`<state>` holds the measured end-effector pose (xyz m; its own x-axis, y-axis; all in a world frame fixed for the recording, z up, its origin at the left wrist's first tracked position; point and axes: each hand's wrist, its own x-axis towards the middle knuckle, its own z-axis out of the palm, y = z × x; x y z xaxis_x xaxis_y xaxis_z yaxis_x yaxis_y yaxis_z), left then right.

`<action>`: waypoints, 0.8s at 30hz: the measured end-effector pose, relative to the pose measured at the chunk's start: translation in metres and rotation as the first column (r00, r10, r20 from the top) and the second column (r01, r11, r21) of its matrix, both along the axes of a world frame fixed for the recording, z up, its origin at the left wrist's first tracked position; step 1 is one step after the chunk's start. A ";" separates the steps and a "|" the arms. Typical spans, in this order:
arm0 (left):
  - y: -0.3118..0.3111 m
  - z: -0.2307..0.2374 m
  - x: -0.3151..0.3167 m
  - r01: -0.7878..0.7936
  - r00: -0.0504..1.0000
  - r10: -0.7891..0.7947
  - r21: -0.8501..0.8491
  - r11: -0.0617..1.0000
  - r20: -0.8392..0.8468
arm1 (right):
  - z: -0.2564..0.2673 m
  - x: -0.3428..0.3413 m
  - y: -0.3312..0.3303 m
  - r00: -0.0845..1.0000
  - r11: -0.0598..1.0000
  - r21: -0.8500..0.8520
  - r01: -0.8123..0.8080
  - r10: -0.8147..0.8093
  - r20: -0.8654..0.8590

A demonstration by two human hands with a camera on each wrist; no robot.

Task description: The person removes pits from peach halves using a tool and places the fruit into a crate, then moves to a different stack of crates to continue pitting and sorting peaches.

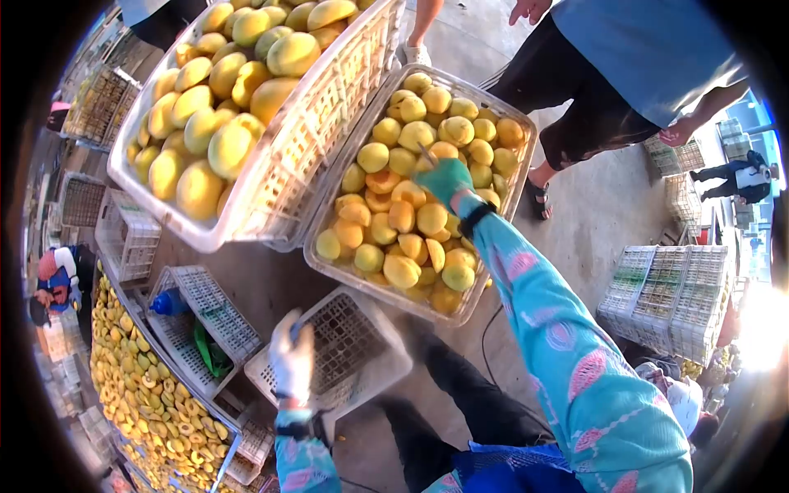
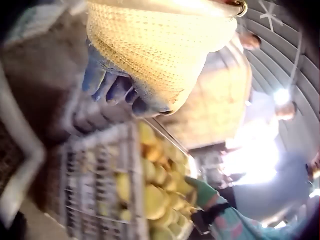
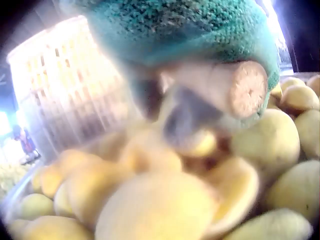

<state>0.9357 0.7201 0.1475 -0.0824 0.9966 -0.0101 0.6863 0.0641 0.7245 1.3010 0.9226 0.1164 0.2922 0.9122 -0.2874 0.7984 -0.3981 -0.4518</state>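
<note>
My right hand, in a green glove, is over a plastic crate of yellow peaches. It grips a knife; the round end of its wooden handle sticks out of the fist in the right wrist view. Right under the fist lie whole peaches and a halved peach. My left hand, in a pale knit glove with blue-coated fingers, is blurred above a white crate at my legs. Its fingers hang loosely bent, holding nothing.
A taller crate heaped with peaches stands at the left of mine. Many cut peaches cover a table at lower left, near a crate holding a blue bottle. A person stands across; stacked crates are at right.
</note>
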 end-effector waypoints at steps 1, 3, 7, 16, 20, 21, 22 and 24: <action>0.041 0.019 0.046 0.070 0.995 -0.073 0.035 0.997 0.068 | 0.011 0.009 -0.003 0.916 0.975 -0.026 0.220 -0.216 -0.338; 0.114 0.028 0.110 0.254 0.967 -0.254 0.143 0.957 -0.019 | 0.021 0.041 0.003 0.569 0.887 -0.042 0.460 -0.331 -0.753; 0.227 0.005 0.217 0.457 0.881 -0.381 0.298 0.838 -0.280 | 0.033 0.090 0.053 0.554 0.887 -0.008 0.462 -0.296 -0.778; 0.302 -0.009 0.312 0.620 0.427 -0.636 -0.305 0.723 -0.642 | 0.020 0.125 0.088 0.466 0.943 -0.158 0.292 -0.284 -0.838; 0.311 -0.017 0.290 0.602 0.515 -0.651 -0.306 0.738 -0.557 | 0.031 0.137 0.078 0.370 0.928 -0.241 0.284 -0.338 -0.865; 0.316 -0.024 0.276 0.578 0.660 -0.661 -0.321 0.750 -0.357 | 0.035 0.139 0.080 0.474 0.953 -0.242 0.184 -0.302 -0.827; 0.314 -0.020 0.269 0.555 0.769 -0.624 -0.340 0.759 -0.139 | 0.036 0.140 0.083 0.570 0.965 -0.249 0.080 -0.249 -0.783; 0.286 0.005 0.279 0.577 0.576 -0.710 -0.414 0.704 -0.405 | 0.035 0.134 0.089 0.625 0.971 -0.234 0.041 -0.208 -0.753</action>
<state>1.2145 1.0061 0.1525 0.5214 0.7601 -0.3879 0.8520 -0.4388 0.2855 1.4347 1.0113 0.1515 -0.0040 0.7922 -0.6103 0.1300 -0.6047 -0.7858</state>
